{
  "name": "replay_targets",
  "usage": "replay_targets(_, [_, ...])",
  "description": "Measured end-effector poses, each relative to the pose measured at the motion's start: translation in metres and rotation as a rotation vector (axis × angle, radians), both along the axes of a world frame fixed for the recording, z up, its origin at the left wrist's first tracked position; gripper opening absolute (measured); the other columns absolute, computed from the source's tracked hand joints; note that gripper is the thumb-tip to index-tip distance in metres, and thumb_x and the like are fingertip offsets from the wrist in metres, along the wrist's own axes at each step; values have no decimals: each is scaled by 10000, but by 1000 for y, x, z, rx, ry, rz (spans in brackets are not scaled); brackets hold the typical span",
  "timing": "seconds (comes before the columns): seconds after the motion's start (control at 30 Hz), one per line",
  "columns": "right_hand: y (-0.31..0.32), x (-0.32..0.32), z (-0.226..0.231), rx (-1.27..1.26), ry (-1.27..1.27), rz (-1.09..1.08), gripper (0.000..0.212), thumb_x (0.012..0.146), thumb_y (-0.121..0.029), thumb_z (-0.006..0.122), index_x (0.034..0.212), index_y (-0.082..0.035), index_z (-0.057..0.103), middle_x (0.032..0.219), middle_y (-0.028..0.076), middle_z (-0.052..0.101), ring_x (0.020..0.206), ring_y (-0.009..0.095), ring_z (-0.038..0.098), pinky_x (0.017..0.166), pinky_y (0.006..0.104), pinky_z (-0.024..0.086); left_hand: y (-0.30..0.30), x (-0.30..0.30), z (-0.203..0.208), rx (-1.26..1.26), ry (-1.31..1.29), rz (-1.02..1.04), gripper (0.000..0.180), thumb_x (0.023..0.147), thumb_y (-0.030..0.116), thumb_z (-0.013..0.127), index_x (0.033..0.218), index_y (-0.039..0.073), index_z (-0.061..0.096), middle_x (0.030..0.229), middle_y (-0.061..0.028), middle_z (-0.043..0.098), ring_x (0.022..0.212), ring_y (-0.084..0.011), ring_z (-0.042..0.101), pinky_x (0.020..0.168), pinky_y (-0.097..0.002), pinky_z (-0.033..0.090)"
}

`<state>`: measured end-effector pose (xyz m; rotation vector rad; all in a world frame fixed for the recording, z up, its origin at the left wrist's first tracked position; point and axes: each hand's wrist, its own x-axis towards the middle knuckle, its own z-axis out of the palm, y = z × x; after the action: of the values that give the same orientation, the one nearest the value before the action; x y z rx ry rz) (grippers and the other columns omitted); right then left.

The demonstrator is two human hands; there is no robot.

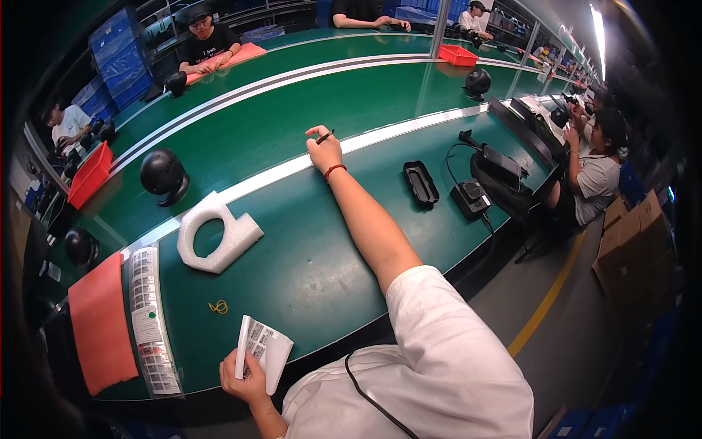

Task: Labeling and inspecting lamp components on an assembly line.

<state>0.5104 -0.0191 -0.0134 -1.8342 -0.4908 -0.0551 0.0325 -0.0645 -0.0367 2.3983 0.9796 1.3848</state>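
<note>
My left hand (245, 380) is closed on a folded sheet of printed labels (275, 355) at the near edge of the green table (307, 293). My right arm is stretched far forward; the right hand (325, 152) hovers by the white rail (292, 170) along the belt. Between its fingers sits a thin black stick that looks like a pen (325, 137). A white foam ring (252, 233) lies to the left of that arm, and a yellow rubber band (219, 306) lies nearer me. Right of the arm is an open black case (420, 184).
Black round devices (161, 174) stand on the green belt (292, 102). At left lie label sheets (146, 289) and a salmon mat (102, 322). A black box with a cable (470, 197) and a black bag (501, 186) are at right. Co-workers sit across and at right.
</note>
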Motion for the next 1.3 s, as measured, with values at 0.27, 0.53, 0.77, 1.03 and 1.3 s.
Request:
replay_targets(0.27, [0,1,1,0,5,2,207,753,-175,540,939,-163,629,787,109,653,795,291,627,725,391,496,0,1,0,-2,-7,-2,100,737,67,662,822,26,630,719,-103,620,615,-298,560,547,-388,439])
replay_targets(0.53, [-1,-5,3,-1,17,-1,202,757,-171,543,939,-163,631,788,102,655,788,282,630,730,383,499,-2,-1,3,-13,4,8,97,735,71,662,817,29,632,716,-104,618,614,-300,558,547,-389,436])
replay_targets(0.77, [-5,-1,2,-17,9,-9,204,757,-171,548,945,-163,628,787,99,655,786,278,631,726,383,499,-1,2,0,-15,-8,-4,93,729,64,663,810,32,631,718,-101,619,612,-299,557,545,-390,434])
replay_targets(1.03, [-3,3,3,-10,-4,-8,209,753,-191,558,949,-163,625,781,99,653,787,279,629,720,384,495,2,5,-1,89,-2,-14,73,725,40,656,786,31,618,695,-99,605,600,-300,552,535,-387,426])
replay_targets(1.3, [3,1,-2,171,23,-13,209,752,-228,587,937,-136,624,727,83,625,727,239,613,700,356,490,1,-1,-5,127,-29,9,62,726,28,650,764,28,601,677,-103,593,579,-304,545,521,-387,418])
